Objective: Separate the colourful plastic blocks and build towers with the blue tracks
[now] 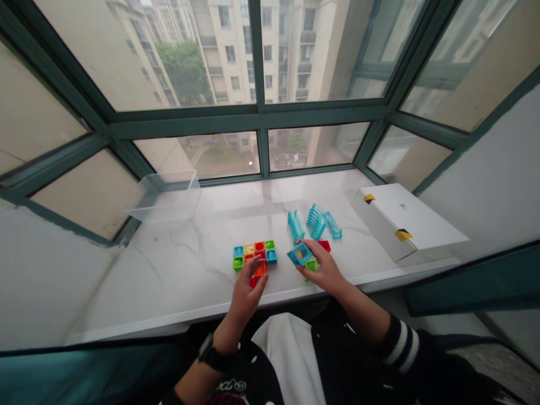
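Bright square toy blocks with round openings (238,251) stand packed together in a group of green, blue, yellow and red on the marble sill. My left hand (247,289) is at the near side of this group, thumb and fingers closed around an orange block (260,270). A red block (253,281) shows just below it, partly covered by the fingers. Off to the right, my right hand (324,270) pinches a blue block (301,254), tilted, between thumb and fingers. Beneath that hand lie a green block (311,265) and a red block (324,246), both partly hidden.
Several clear turquoise track pieces (316,221) lie beyond my right hand. A transparent plastic bin (169,197) stands at the back left of the sill (177,264). On the right rests a white box (411,216) with yellow-and-black tabs. Green-framed windows enclose the back.
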Tool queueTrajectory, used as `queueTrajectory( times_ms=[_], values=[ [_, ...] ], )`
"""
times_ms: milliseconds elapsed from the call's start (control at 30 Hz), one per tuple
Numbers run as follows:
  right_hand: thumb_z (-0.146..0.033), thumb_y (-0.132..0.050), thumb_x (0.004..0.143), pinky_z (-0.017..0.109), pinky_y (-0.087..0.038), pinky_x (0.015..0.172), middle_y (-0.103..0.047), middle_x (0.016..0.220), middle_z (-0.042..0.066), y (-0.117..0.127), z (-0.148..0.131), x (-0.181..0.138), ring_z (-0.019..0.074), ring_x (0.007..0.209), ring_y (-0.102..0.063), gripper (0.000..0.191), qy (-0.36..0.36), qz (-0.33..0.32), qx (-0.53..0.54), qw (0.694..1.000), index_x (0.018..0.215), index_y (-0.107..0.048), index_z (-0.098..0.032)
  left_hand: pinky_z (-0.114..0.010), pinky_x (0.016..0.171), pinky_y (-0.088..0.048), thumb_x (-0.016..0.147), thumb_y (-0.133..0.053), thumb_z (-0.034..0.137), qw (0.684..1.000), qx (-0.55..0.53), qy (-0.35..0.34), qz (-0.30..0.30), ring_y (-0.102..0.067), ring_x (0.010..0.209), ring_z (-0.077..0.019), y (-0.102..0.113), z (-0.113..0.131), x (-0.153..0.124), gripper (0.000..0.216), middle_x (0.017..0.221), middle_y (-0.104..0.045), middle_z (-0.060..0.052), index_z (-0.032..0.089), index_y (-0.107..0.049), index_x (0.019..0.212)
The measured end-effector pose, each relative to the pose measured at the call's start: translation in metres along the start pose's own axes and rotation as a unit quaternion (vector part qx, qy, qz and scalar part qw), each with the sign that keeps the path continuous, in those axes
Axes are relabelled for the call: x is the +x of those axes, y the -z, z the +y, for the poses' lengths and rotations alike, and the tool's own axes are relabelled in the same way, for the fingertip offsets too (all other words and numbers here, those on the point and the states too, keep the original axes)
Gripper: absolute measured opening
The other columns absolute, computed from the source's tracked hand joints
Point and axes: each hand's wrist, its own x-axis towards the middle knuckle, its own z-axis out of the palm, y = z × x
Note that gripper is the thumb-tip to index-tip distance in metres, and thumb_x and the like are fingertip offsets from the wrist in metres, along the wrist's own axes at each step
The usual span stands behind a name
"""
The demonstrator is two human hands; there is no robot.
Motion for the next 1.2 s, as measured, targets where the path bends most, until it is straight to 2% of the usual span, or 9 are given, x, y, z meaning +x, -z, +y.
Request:
queueTrajectory(
  times_ms=[167, 333, 433, 633, 767, 967, 1200],
  values=[
    [-0.04, -0.076, 0.088, 0.05, -0.051, 0.112, -0.062, 0.145, 0.011, 0.045, 0.051, -0.015, 0.0307, 0.13, -0.061, 0.065, -0.063, 0.11, -0.044, 0.991, 0.149, -0.053, -0.028, -0.047, 0.112, -0.051, 0.097, -0.063, 0.041, 0.999, -0.014, 0.043, 0.021, -0.066, 0.126, -0.0257, 0.012, -0.012, -0.002, 0.046, 0.133, -0.068, -0.012, 0.025, -0.055, 0.14],
    [-0.05, -0.075, 0.085, 0.049, -0.057, 0.104, -0.063, 0.142, 0.014, 0.084, 0.112, -0.032, 0.0311, 0.124, -0.065, 0.07, -0.144, 0.185, -0.089, 0.968, 0.146, -0.055, -0.023, -0.05, 0.113, -0.05, 0.096, -0.064, 0.045, 0.997, 0.013, 0.071, 0.02, -0.067, 0.125, -0.0277, 0.019, -0.024, -0.007, 0.047, 0.13, -0.069, -0.013, 0.022, -0.058, 0.136],
    [-0.053, -0.075, 0.081, 0.049, -0.058, 0.102, -0.065, 0.139, 0.016, 0.095, 0.15, -0.042, 0.0313, 0.118, -0.068, 0.073, -0.188, 0.197, -0.111, 0.956, 0.144, -0.057, -0.019, -0.051, 0.113, -0.05, 0.094, -0.064, 0.048, 0.996, 0.015, 0.082, 0.027, -0.068, 0.123, -0.0284, 0.02, -0.029, -0.009, 0.047, 0.128, -0.071, -0.014, 0.021, -0.06, 0.133],
    [-0.05, -0.072, 0.075, 0.046, -0.058, 0.099, -0.067, 0.138, 0.014, 0.092, 0.208, -0.055, 0.0316, 0.114, -0.07, 0.071, -0.263, 0.144, -0.152, 0.942, 0.139, -0.06, -0.021, -0.049, 0.108, -0.054, 0.093, -0.065, 0.049, 0.995, 0.023, 0.091, 0.02, -0.071, 0.118, -0.0281, 0.018, -0.031, -0.011, 0.046, 0.124, -0.073, -0.013, 0.021, -0.062, 0.129],
    [-0.046, -0.074, 0.074, 0.047, -0.056, 0.1, -0.072, 0.129, 0.012, 0.086, 0.226, -0.057, 0.0323, 0.114, -0.07, 0.066, -0.293, 0.094, -0.185, 0.933, 0.135, -0.061, -0.024, -0.047, 0.105, -0.056, 0.094, -0.064, 0.047, 0.996, 0.031, 0.083, 0.013, -0.072, 0.115, -0.0273, 0.019, -0.027, -0.01, 0.043, 0.122, -0.074, -0.013, 0.022, -0.063, 0.128],
    [-0.045, -0.074, 0.077, 0.048, -0.054, 0.101, -0.072, 0.128, 0.012, 0.086, 0.238, -0.06, 0.0333, 0.115, -0.069, 0.064, -0.28, 0.057, -0.221, 0.933, 0.136, -0.059, -0.026, -0.046, 0.1, -0.058, 0.093, -0.064, 0.047, 0.995, 0.044, 0.084, 0.017, -0.073, 0.11, -0.0269, 0.021, -0.024, -0.01, 0.04, 0.119, -0.075, -0.012, 0.022, -0.065, 0.123],
    [-0.049, -0.077, 0.074, 0.048, -0.051, 0.106, -0.068, 0.134, 0.014, 0.087, 0.238, -0.061, 0.0332, 0.121, -0.066, 0.075, -0.271, 0.056, -0.217, 0.936, 0.141, -0.056, -0.023, -0.047, 0.102, -0.057, 0.092, -0.064, 0.049, 0.995, 0.044, 0.094, 0.014, -0.073, 0.112, -0.0276, 0.021, -0.026, -0.011, 0.043, 0.12, -0.074, -0.013, 0.021, -0.064, 0.125]
  ],
)
